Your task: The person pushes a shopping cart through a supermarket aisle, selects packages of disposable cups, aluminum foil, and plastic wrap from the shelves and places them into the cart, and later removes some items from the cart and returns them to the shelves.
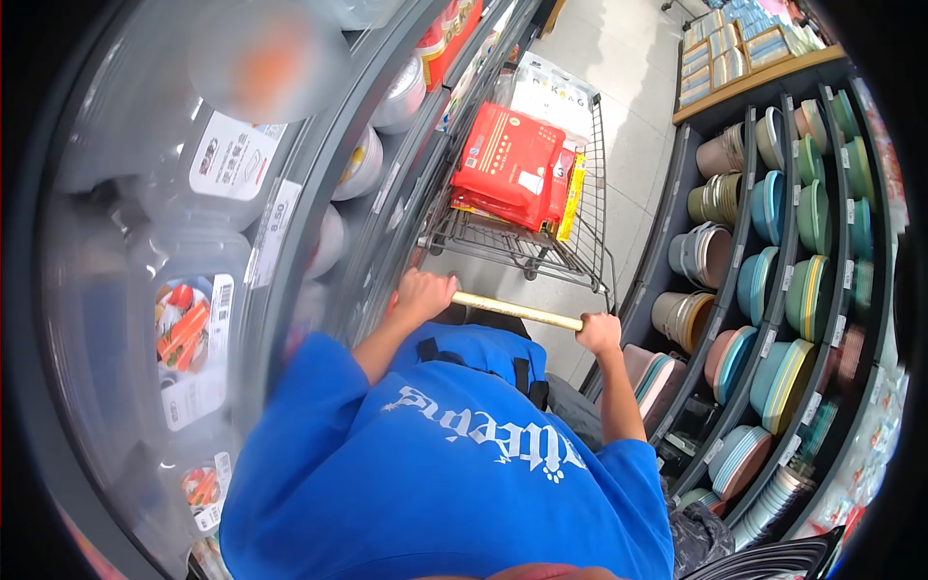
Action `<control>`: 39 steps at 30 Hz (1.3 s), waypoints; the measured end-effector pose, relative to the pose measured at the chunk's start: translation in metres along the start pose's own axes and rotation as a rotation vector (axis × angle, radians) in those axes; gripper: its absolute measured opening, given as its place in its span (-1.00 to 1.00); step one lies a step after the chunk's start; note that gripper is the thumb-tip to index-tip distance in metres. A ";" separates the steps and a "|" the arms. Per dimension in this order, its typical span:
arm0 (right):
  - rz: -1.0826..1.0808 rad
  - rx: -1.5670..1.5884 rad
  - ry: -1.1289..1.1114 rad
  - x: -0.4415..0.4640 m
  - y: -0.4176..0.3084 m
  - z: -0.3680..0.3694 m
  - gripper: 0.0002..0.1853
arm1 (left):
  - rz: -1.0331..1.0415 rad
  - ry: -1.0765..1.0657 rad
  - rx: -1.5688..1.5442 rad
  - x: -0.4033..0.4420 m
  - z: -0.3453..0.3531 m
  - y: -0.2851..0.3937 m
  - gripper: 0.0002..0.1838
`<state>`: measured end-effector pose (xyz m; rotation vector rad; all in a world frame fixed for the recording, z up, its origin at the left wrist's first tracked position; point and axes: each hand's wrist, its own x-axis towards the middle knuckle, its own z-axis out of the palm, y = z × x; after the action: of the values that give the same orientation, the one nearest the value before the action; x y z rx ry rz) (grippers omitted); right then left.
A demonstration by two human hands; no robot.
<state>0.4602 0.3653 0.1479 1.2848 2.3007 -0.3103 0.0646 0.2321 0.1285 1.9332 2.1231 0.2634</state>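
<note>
My left hand (425,295) is wrapped round the left end of a pale yellow shopping cart handle (517,309). At the other end of that bar, my right hand (598,333) is closed on it too. Ahead of the handle stands the dark wire cart (598,164). In its basket lie red packages (507,164), stacked, with a yellow package (572,198) at their right side. A white printed bag (553,92) rests at the cart's far end. A blue bag (474,350) sits against my front, below the handle.
Close on my left, a grey shelf (324,135) holds clear plastic food containers (188,338) and round tubs (362,164). To the right, a shelf carries stacked coloured bowls (766,208) and pots (698,256). The pale tiled floor (633,87) of the aisle runs ahead between them.
</note>
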 end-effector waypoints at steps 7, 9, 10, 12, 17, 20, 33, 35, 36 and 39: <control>-0.026 -0.003 0.064 -0.021 -0.019 0.033 -0.78 | -0.044 -0.047 0.008 -0.037 0.021 -0.010 -0.46; -0.020 -0.017 0.055 -0.025 -0.029 0.043 -0.79 | -0.042 -0.032 0.000 -0.047 0.033 -0.018 -0.47; -0.014 -0.020 0.053 -0.028 -0.035 0.047 -0.79 | -0.043 -0.023 0.000 -0.053 0.042 -0.022 -0.47; -0.020 -0.009 0.078 -0.035 -0.042 0.061 -0.79 | -0.039 0.002 0.013 -0.069 0.056 -0.028 -0.48; -0.005 -0.009 0.068 -0.053 -0.070 0.098 -0.80 | -0.037 0.042 0.057 -0.105 0.077 -0.042 -0.51; 0.007 -0.012 0.068 -0.063 -0.089 0.107 -0.80 | -0.030 0.082 0.061 -0.127 0.097 -0.055 -0.54; 0.005 0.013 0.053 -0.132 -0.151 0.165 -0.80 | -0.058 0.147 0.071 -0.232 0.132 -0.077 -0.55; 0.000 0.006 0.052 -0.143 -0.156 0.172 -0.80 | -0.069 0.130 0.072 -0.247 0.133 -0.076 -0.56; -0.003 -0.002 0.044 -0.149 -0.160 0.174 -0.80 | -0.067 0.130 0.057 -0.255 0.133 -0.076 -0.56; -0.006 0.003 0.041 -0.165 -0.168 0.189 -0.81 | -0.062 0.142 0.045 -0.277 0.134 -0.075 -0.58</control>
<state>0.4473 0.0752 0.0649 1.2977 2.3399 -0.2923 0.0574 -0.0559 -0.0031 1.9223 2.2928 0.3541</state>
